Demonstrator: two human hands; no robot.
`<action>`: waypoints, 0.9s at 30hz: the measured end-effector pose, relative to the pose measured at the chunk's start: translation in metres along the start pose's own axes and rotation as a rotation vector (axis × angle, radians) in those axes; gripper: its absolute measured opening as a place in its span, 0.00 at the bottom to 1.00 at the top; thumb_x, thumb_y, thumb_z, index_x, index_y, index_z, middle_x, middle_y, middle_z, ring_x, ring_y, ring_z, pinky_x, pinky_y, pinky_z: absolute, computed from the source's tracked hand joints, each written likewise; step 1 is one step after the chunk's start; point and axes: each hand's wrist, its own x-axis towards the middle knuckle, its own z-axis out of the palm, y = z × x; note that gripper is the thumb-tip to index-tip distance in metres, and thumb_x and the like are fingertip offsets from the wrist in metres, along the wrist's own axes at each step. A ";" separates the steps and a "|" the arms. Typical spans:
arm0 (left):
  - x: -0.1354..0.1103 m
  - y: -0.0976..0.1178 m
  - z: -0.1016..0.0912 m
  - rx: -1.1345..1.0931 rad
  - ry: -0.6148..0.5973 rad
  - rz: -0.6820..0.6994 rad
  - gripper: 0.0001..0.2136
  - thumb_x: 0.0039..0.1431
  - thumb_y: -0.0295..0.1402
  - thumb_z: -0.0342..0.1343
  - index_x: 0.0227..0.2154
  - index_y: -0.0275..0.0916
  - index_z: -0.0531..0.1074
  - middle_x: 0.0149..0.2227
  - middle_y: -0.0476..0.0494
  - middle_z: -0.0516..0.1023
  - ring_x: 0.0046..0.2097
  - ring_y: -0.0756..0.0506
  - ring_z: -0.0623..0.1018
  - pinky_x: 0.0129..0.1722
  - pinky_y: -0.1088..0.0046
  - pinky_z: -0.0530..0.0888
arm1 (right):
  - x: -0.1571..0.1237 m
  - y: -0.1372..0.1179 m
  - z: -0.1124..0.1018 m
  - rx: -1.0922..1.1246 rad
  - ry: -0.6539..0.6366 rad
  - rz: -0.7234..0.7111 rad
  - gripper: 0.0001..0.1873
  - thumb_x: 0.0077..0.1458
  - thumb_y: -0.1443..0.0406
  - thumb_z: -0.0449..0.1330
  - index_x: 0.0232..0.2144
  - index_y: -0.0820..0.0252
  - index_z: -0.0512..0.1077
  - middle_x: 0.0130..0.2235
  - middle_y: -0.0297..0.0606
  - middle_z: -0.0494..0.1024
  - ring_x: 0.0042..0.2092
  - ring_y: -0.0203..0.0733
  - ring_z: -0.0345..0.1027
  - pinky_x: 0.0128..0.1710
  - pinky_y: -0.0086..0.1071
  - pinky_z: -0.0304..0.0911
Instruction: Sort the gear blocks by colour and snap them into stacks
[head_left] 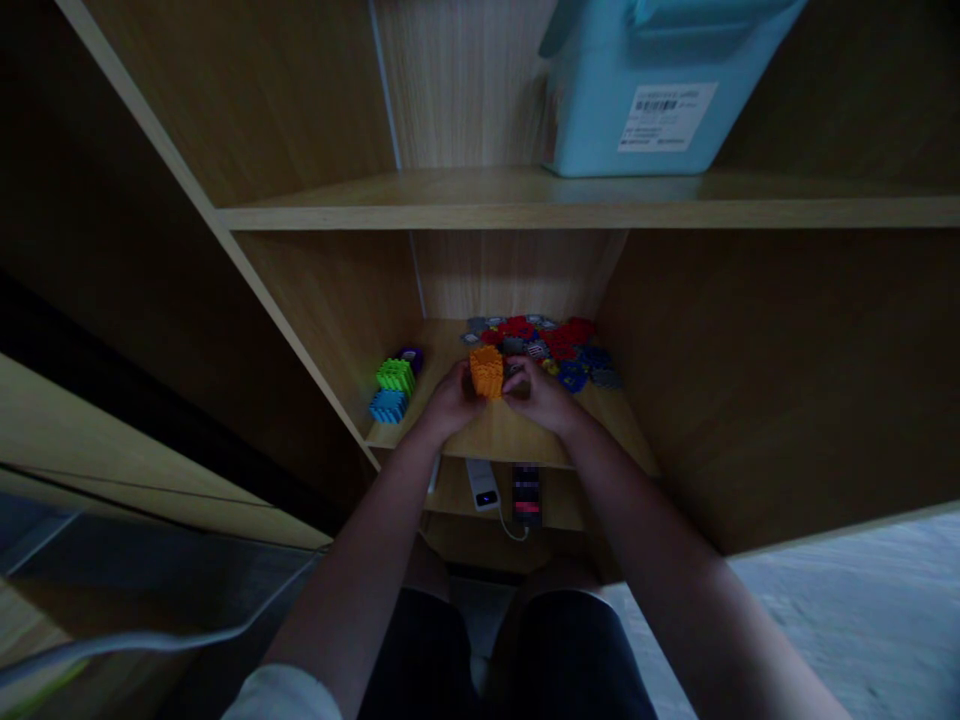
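An orange cube of interlocking toothed plastic pieces (487, 371) stands on the wooden shelf (495, 435). My left hand (448, 400) is curled round its left side. My right hand (541, 393) is closed against its right side, fingers pinched on the cube's edge. Just behind the hands lies a heap of loose red, blue and grey flat pieces (551, 345). To the left stand a green cube (395, 375), a blue cube (388, 405) and a small purple one (412, 357).
A light blue plastic box with a barcode label (660, 90) sits on the shelf above. On a lower shelf lie a white power bank (483, 484) and a phone (526, 494) joined by a cable. Wooden side panels close in both sides.
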 end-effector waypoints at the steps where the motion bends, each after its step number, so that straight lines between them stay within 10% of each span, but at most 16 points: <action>1: 0.000 -0.002 0.000 -0.025 0.002 0.009 0.30 0.52 0.25 0.68 0.59 0.38 0.69 0.60 0.32 0.80 0.60 0.34 0.80 0.64 0.49 0.75 | 0.000 0.000 0.000 0.002 -0.002 -0.005 0.36 0.57 0.70 0.69 0.64 0.51 0.61 0.43 0.34 0.85 0.48 0.47 0.81 0.55 0.44 0.71; 13: 0.004 -0.009 -0.006 -0.323 0.092 -0.035 0.20 0.59 0.26 0.59 0.55 0.39 0.73 0.59 0.36 0.80 0.62 0.38 0.78 0.70 0.50 0.69 | 0.001 0.004 0.000 -0.012 0.038 -0.074 0.39 0.54 0.68 0.72 0.65 0.51 0.64 0.59 0.46 0.79 0.60 0.53 0.76 0.64 0.52 0.70; 27: 0.000 -0.002 -0.006 -0.282 0.026 0.037 0.27 0.59 0.40 0.71 0.58 0.40 0.71 0.61 0.34 0.78 0.64 0.35 0.75 0.70 0.49 0.67 | 0.002 -0.003 0.000 0.002 0.018 -0.109 0.37 0.59 0.57 0.73 0.65 0.50 0.64 0.64 0.49 0.76 0.65 0.56 0.72 0.67 0.56 0.67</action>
